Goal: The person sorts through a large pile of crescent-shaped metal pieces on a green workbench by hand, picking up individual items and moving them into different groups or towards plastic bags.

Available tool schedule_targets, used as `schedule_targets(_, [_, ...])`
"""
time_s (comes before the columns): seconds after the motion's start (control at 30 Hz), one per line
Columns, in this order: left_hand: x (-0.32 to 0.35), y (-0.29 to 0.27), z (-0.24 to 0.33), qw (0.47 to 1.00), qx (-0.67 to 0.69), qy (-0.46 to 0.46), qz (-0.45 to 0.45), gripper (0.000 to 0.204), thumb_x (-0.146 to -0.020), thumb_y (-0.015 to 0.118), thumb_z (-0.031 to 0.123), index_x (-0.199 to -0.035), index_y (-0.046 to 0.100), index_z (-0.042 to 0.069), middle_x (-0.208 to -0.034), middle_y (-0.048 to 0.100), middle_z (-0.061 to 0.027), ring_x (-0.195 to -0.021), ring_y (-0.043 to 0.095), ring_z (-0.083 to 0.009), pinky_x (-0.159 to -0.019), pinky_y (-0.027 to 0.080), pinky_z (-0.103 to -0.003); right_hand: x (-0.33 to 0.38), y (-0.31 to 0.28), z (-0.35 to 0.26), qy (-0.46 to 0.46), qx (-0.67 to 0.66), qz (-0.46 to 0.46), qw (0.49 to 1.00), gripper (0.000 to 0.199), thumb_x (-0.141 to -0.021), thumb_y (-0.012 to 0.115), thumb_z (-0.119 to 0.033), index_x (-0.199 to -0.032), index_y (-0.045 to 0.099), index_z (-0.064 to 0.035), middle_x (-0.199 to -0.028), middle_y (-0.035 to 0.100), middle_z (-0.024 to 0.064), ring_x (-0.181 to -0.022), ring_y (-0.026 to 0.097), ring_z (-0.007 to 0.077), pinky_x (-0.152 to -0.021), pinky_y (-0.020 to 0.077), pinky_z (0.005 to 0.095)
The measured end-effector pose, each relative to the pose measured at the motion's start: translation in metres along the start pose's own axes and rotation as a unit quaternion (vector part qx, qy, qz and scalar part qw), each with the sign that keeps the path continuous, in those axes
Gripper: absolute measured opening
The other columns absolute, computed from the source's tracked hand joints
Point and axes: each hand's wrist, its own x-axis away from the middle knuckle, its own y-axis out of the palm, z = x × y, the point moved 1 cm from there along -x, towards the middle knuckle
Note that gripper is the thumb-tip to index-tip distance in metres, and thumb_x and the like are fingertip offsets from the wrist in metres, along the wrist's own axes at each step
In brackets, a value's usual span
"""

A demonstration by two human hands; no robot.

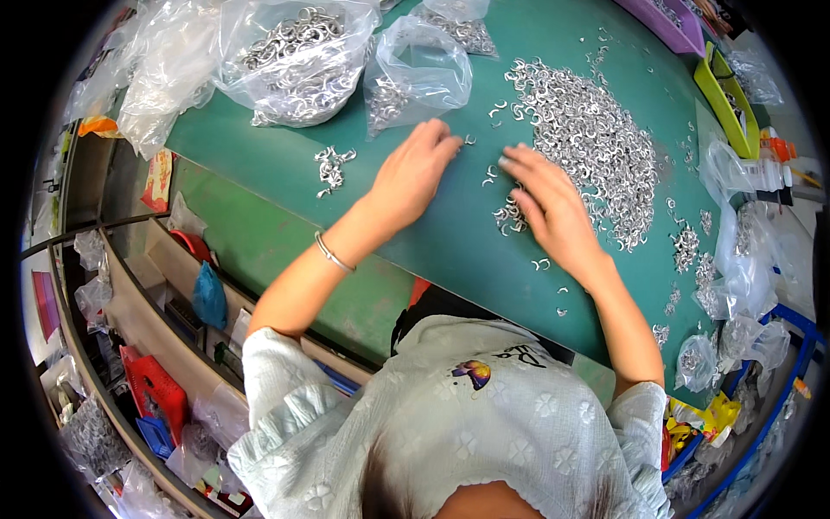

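Note:
My left hand is over the green table, fingers curled together just in front of an open clear plastic bag. What its fingertips hold, if anything, is hidden. One small silver crescent-shaped metal piece lies just right of those fingertips. Fingers stretched out, my right hand rests at the left edge of a big pile of the same metal pieces. A few pieces lie beside its thumb. To the left of my left hand sits a small separate cluster of pieces.
A large clear bag of silver rings stands at the back left, beside crumpled plastic. Purple and lime-green bins line the far right. Small heaps lie along the right edge. Cluttered drawers are at lower left.

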Motion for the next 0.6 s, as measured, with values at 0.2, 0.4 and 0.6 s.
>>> schedule_targets(0.2, [-0.007, 0.001, 0.006, 0.999, -0.052, -0.003, 0.012, 0.021, -0.085, 0.063, 0.002, -0.105, 0.061, 0.000, -0.101, 0.055, -0.0120, -0.093, 0.057, -0.0302, -0.078, 0.049, -0.039, -0.020, 0.004, 0.007, 0.010, 0.046, 0.041, 0.998, 0.042, -0.092, 0.059, -0.018, -0.130, 0.053, -0.0031, -0.138, 0.051, 0.0138, -0.134, 0.041, 0.0330, -0.110, 0.0320, 0.0476])
schedule_targets(0.4, [-0.013, 0.007, 0.003, 0.993, -0.098, -0.015, 0.066, 0.027, -0.084, 0.063, 0.001, -0.111, 0.060, 0.000, -0.105, 0.056, -0.0124, -0.095, 0.057, -0.0314, -0.080, 0.048, -0.039, -0.027, 0.014, 0.004, -0.045, 0.067, -0.042, 0.996, 0.041, -0.095, 0.055, -0.024, -0.131, 0.052, -0.0035, -0.141, 0.048, 0.0109, -0.137, 0.036, 0.0310, -0.113, 0.0266, 0.0506])
schedule_targets(0.6, [-0.001, 0.015, 0.030, 0.997, 0.031, 0.042, -0.060, 0.041, -0.085, 0.058, -0.003, -0.126, 0.053, -0.001, -0.141, 0.045, -0.0160, -0.132, 0.042, -0.0363, -0.110, 0.035, -0.046, 0.033, -0.002, -0.020, -0.053, 0.150, -0.139, 0.977, 0.058, -0.086, 0.063, -0.039, -0.135, 0.050, -0.0117, -0.149, 0.038, 0.0044, -0.142, 0.028, 0.0255, -0.114, 0.0241, 0.0511])
